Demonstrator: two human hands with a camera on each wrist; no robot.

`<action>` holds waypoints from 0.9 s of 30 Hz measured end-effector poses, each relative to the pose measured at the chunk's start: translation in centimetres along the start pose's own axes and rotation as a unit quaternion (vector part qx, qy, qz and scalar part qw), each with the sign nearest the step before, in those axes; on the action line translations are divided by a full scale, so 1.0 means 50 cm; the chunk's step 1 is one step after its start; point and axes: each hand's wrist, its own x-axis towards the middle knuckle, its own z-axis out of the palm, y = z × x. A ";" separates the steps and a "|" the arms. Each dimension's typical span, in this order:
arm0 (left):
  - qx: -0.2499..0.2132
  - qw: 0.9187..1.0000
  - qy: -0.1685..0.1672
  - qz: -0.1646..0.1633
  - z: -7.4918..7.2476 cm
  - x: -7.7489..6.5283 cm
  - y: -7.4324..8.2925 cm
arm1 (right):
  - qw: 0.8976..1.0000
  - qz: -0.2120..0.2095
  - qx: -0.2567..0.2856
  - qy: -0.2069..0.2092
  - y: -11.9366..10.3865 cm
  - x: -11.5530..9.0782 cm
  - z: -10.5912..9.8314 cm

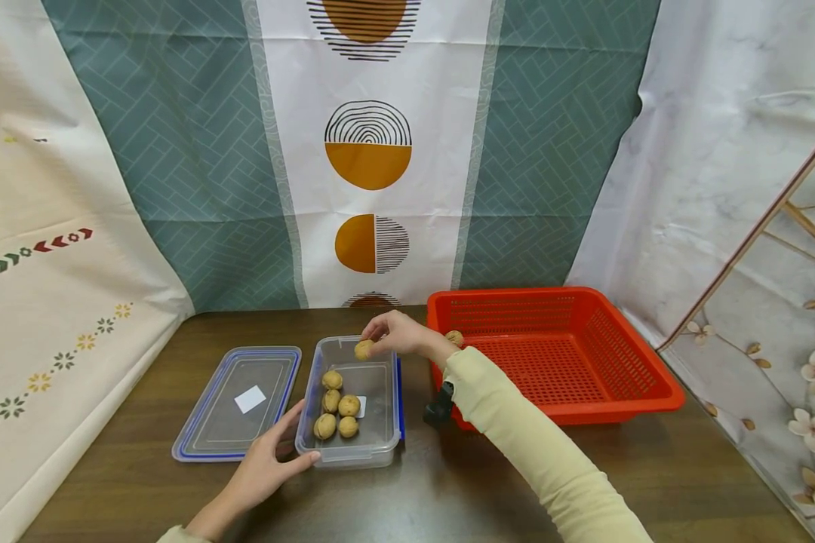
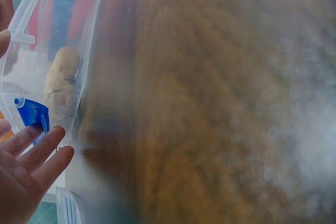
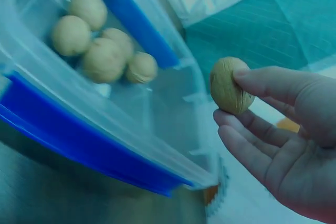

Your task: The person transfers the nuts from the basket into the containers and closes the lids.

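Note:
A clear plastic container (image 1: 380, 452) with blue side latches stands on the table. Several walnuts (image 1: 349, 406) lie together inside it, toward its left and near side. My right hand (image 1: 401, 335) pinches one walnut (image 3: 231, 86) between thumb and fingers, above the container's far end. My left hand (image 1: 268, 460) rests at the container's near left corner, its thumb at the near rim. In the left wrist view, its fingers (image 2: 44, 153) are spread and fairly straight beside a blue latch (image 2: 34, 115).
Left of the container lies its clear lid (image 1: 220, 422) with a blue seal and a white label. A red perforated basket (image 1: 557, 411) stands on the right, with a walnut (image 1: 454, 338) near its left wall. Patterned cloths (image 1: 197, 151) hang behind the table.

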 end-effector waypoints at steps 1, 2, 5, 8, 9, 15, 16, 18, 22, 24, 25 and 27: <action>0.000 1.000 0.000 -0.001 0.000 0.000 0.000 | 1.000 0.003 -0.005 0.000 0.003 0.000 0.009; -0.001 1.000 -0.001 -0.001 0.001 0.000 -0.001 | 1.000 0.005 -0.012 0.001 0.006 0.000 0.018; -0.001 1.000 -0.001 0.001 0.001 0.000 -0.001 | 1.000 0.017 -0.021 0.009 0.013 0.001 0.042; -0.001 1.000 0.001 0.005 0.001 0.000 -0.002 | 0.999 0.029 -0.029 0.021 0.017 0.004 0.063; -0.001 1.000 0.001 0.007 0.001 0.001 -0.002 | 0.999 0.030 -0.036 0.024 0.017 0.006 0.070; -0.003 1.000 0.002 0.017 -0.002 0.001 -0.003 | 0.996 0.048 -0.062 0.048 0.005 0.012 0.102; -0.002 1.000 0.002 0.018 -0.002 0.001 -0.003 | 0.995 0.056 -0.060 0.052 0.002 0.014 0.107; -0.001 1.000 0.002 0.017 -0.003 0.000 -0.002 | 0.994 0.079 -0.050 0.052 0.003 0.020 0.116; 0.003 1.000 0.001 0.012 -0.002 0.000 -0.002 | 0.989 0.093 -0.090 0.070 0.044 0.051 0.141; 0.002 1.000 0.001 0.011 -0.002 0.000 -0.003 | 0.989 0.072 -0.107 0.074 0.115 0.093 0.160; 0.001 1.000 0.000 0.011 -0.002 0.000 -0.003 | 0.988 0.060 -0.121 0.079 0.144 0.110 0.168; -0.001 1.000 -0.002 0.012 -0.001 0.001 -0.003 | 0.987 0.065 -0.125 0.074 0.175 0.133 0.176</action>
